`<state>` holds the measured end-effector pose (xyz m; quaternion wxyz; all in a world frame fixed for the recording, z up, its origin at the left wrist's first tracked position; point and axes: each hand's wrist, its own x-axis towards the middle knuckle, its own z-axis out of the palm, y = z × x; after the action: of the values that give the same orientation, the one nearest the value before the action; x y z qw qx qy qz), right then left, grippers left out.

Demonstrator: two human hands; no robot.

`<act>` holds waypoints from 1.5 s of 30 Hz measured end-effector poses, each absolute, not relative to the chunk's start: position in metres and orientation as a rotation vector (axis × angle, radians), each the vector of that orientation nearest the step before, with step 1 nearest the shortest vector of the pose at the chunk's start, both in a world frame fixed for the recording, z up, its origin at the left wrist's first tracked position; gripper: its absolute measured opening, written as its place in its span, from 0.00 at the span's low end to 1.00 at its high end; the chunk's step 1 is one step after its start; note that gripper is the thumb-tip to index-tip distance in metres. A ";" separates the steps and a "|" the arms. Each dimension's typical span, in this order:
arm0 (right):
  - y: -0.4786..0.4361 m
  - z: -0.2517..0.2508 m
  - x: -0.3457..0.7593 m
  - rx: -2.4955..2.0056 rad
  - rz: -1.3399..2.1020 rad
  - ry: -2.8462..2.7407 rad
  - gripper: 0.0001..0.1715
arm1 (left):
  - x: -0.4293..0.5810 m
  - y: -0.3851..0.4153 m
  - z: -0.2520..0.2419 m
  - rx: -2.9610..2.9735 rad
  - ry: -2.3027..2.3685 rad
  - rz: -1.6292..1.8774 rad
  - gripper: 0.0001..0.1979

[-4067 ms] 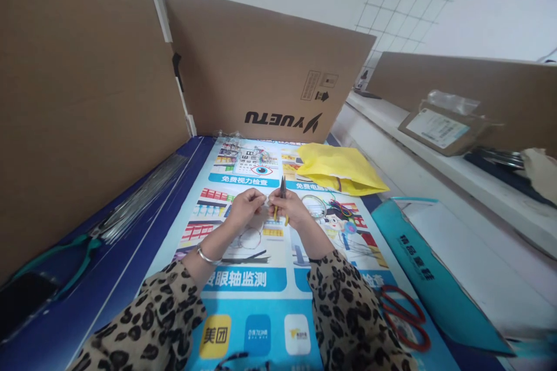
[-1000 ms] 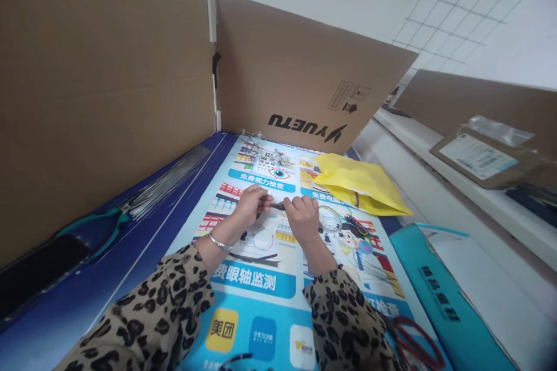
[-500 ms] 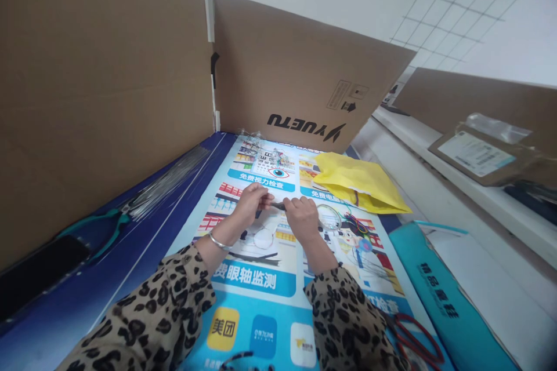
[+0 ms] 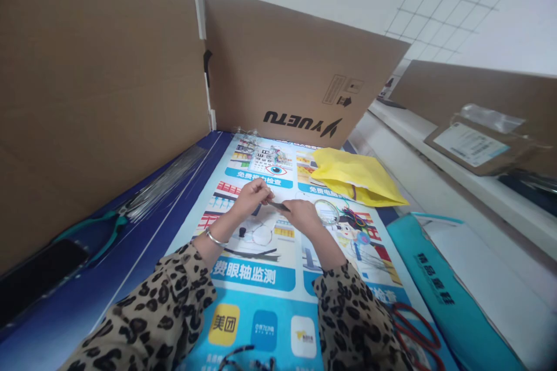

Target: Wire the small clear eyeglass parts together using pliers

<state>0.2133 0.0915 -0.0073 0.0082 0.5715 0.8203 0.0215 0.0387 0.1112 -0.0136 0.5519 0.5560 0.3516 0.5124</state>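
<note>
My left hand (image 4: 251, 195) is pinched shut on something small and thin that I cannot make out, just above the printed mat (image 4: 261, 278). My right hand (image 4: 301, 215) is closed around a small pair of pliers (image 4: 279, 206), whose dark tip points left toward the left fingertips. Below the hands a wire eyeglass frame (image 4: 257, 236) lies on the mat. A coil of thin wire (image 4: 327, 211) sits right of my right hand, beside coloured wire bits (image 4: 354, 220). Both arms wear leopard-print sleeves, and the left wrist has a silver bangle.
Cardboard walls (image 4: 100, 87) stand left and behind. A bundle of metal rods (image 4: 163, 185), teal-handled pliers (image 4: 98, 229) and a dark phone (image 4: 35, 272) lie at left. A yellow bag (image 4: 357, 177), a teal pouch (image 4: 439, 290) and red rings (image 4: 415, 330) lie at right.
The pliers went from pointing up four seconds ago to lying level, tip toward the left hand. Over the last second both hands stay together, and the view has shifted slightly.
</note>
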 end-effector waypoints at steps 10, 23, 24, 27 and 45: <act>0.091 -0.019 0.213 1.903 0.312 2.709 0.09 | 0.039 0.113 -0.014 1.066 0.918 1.238 0.07; 0.086 -0.021 0.205 1.577 1.260 2.951 0.10 | 0.055 0.107 -0.016 0.693 0.987 1.203 0.08; 0.086 -0.021 0.204 1.572 1.266 2.951 0.10 | 0.056 0.106 -0.016 0.684 0.988 1.203 0.08; 0.085 -0.021 0.205 1.564 1.286 2.950 0.10 | 0.057 0.104 -0.015 0.670 0.987 1.206 0.08; 0.083 -0.023 0.206 1.605 1.137 2.952 0.13 | 0.060 0.102 -0.020 0.656 0.981 1.241 0.09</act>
<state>0.2058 0.0835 -0.0226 -0.2015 0.4432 0.8152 0.3139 0.0599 0.1023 -0.0202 0.6553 0.2892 0.4328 0.5474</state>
